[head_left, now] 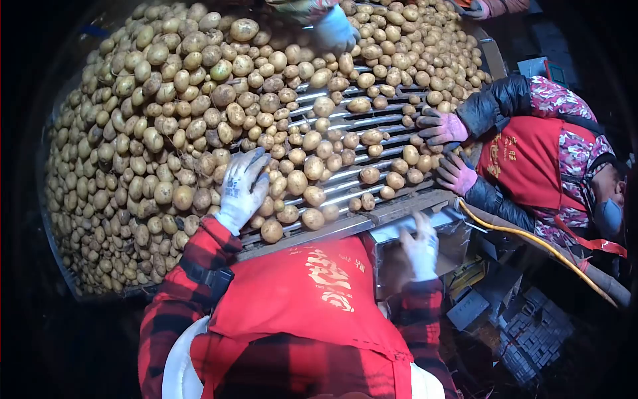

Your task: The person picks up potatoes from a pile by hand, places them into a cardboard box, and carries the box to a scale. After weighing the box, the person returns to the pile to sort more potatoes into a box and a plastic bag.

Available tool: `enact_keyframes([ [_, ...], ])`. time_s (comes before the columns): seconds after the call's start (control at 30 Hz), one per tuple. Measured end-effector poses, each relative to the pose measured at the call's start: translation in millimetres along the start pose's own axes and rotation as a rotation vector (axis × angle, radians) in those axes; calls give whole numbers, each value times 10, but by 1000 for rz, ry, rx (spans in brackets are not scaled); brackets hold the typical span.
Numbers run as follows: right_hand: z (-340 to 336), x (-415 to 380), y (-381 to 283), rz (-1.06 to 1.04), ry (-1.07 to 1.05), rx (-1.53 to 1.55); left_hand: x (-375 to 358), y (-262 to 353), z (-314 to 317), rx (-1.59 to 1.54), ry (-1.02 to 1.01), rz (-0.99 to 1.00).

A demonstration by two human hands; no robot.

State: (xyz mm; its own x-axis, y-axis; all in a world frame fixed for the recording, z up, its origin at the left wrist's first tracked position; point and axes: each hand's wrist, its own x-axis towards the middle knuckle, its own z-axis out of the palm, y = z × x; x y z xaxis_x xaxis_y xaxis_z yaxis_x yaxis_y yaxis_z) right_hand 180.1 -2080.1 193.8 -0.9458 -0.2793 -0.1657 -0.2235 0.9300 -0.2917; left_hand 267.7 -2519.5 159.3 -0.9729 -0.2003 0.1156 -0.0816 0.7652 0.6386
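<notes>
A large heap of potatoes spreads over a slatted metal rack. My left hand, in a pale work glove, lies on the potatoes near the rack's front edge, thumb apart and fingers stretched out. It touches the potatoes but grips none that I can see. My right hand, also gloved, is over an open box below the front edge, with fingers apart and nothing visible in them. Several loose potatoes lie on the slats between my hands.
At the right, a co-worker in a red apron has both pink-gloved hands at the rack. Another person's gloved hand reaches in at the top. A yellow cable runs along the right. Boxes and a woven basket stand below.
</notes>
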Motion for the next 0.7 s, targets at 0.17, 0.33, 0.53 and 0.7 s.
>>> enact_keyframes([
  [0.17, 576, 733, -1606, -481, -16, 165, -159, -108, 145, -4, -66, -23],
  [0.33, 888, 1206, -1938, -352, -359, 182, -140, 218, 138, 81, -57, 123],
  [0.53, -142, 205, -867, 220, -173, 541, -3, 360, 402, 200, -350, 344],
  [0.7, -322, -714, 169, 352, -284, -360, 341, 382, 886, 493, -505, 448],
])
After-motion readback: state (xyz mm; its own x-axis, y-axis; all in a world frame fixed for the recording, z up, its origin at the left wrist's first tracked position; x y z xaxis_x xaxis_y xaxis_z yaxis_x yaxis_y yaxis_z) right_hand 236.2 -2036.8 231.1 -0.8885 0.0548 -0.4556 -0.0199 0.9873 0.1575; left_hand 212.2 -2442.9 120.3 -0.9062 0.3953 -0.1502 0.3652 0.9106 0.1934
